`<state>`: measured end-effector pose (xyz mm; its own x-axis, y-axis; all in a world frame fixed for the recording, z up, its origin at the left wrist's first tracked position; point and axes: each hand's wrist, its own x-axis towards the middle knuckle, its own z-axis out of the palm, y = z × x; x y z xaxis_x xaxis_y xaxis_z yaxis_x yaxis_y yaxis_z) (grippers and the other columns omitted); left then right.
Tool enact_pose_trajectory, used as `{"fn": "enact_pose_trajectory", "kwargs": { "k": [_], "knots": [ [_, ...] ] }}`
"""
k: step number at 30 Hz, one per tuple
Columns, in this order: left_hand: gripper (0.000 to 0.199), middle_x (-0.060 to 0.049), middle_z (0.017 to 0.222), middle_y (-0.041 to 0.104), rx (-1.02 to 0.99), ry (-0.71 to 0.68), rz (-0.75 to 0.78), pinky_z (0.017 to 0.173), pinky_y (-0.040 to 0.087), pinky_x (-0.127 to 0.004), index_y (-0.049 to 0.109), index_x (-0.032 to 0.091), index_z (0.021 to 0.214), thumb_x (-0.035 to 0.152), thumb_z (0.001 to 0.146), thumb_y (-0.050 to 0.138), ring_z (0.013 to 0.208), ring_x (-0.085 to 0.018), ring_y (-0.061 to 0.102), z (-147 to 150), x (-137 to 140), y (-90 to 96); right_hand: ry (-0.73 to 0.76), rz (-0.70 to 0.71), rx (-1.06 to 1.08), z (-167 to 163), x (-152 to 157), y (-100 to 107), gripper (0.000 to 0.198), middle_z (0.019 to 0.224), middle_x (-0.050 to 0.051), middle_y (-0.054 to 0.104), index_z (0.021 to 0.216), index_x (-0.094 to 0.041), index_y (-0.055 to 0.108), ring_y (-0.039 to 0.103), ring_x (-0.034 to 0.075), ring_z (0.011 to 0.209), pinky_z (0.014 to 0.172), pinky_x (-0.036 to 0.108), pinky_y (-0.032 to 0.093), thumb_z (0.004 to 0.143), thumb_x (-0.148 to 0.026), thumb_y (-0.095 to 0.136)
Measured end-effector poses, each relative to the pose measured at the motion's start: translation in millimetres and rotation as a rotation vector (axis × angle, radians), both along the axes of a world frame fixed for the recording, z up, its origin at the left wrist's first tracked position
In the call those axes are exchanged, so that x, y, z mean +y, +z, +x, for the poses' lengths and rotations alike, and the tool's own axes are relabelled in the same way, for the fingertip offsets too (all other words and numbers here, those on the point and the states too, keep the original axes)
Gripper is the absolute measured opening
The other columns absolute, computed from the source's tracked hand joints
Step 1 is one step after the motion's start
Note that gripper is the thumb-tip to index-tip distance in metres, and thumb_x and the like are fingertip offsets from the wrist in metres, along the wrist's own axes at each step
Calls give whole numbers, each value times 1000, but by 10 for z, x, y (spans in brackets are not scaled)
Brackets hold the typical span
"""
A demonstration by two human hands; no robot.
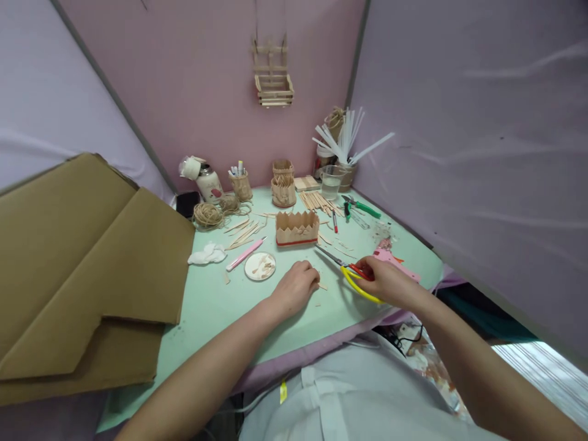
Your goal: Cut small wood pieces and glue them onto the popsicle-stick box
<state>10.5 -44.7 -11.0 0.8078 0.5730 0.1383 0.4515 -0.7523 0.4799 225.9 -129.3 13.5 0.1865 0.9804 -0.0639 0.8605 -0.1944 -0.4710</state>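
Pale garment [362, 392]: seen nearest, cut off below.
Scissors [345, 267]: held in the right hand [384, 278], fingers wrapped round the handles [361, 292], blades [328, 253] seemingly together, aimed towards the wooden box [297, 231].
Left hand [296, 288]: rested on the table [220, 318], fingers curled; whether the adjacent wood sliver [323, 286] is pinched cannot be told.
Trimming: apparently in hand; blades would need to be parted, sliver steadied.
Fingertips: left ones partly hidden.
Cardboard [128, 239]: cropped at left.
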Motion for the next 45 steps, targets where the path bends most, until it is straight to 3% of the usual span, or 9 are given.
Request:
{"fn": "enact_pose_trajectory", "kwargs": {
  "k": [7,12,15,17,22,31,38,42,45],
  "knots": [
    [9,-4,80,57,-115,143,-147,72,38,-30,57,18,77,18,79,48,78,-17,49,-87,55,146,-56,-13,399,95,-73,154,26,67,1,59,83,-18,60,51,14,59,53,25,38,69,-40,58],
    [25,-2,77,59,-405,388,-554,64,36,-26,61,17,88,38,76,54,68,-13,49,-238,197,238,-105,-139,1150,-161,-159,250,17,58,-3,52,72,-19,53,45,10,49,46,23,32,65,-31,63],
    [35,1,68,53,-512,383,-778,57,33,-23,61,15,88,46,71,59,60,-10,43,-287,237,257,-32,-173,1341,-435,-219,217,17,55,-4,48,67,-18,50,41,8,49,47,21,32,64,-27,64],
    [38,2,63,48,-528,352,-851,55,31,-22,59,15,84,49,69,61,57,-9,40,-294,228,266,-39,-115,1307,-598,-246,195,18,54,-5,48,67,-18,48,42,8,48,45,21,32,65,-27,64],
    [40,4,59,42,-434,295,-866,50,25,-21,56,15,77,54,69,59,53,-7,34,-264,147,312,-189,219,1167,-773,-176,190,27,64,-4,55,80,-21,46,45,8,48,43,21,35,67,-33,66],
    [36,0,66,53,-309,196,-707,53,31,-22,60,13,77,49,72,56,60,-11,43,-189,15,270,-229,312,1086,-877,174,-62,43,67,-5,58,79,-23,35,45,7,40,35,20,32,62,-40,71],
    [24,-1,63,58,-236,270,-529,55,34,-24,64,15,72,37,73,55,59,-12,47,-244,93,259,-272,395,1058,-711,182,-166,42,73,-5,58,83,-24,37,45,7,43,37,21,33,63,-36,72],
    [24,-4,76,63,-341,307,-593,60,40,-24,64,16,85,34,70,59,67,-13,53,-245,93,280,-240,369,1060,-660,129,-123,41,74,-5,59,82,-24,36,43,7,42,37,21,33,65,-35,71],
    [31,-6,85,65,-380,229,-745,64,41,-24,65,15,91,38,72,59,73,-14,56,-216,42,284,-171,343,1054,-707,85,-89,38,75,-5,59,81,-24,36,43,7,42,38,21,32,67,-34,70]
  ]
}}
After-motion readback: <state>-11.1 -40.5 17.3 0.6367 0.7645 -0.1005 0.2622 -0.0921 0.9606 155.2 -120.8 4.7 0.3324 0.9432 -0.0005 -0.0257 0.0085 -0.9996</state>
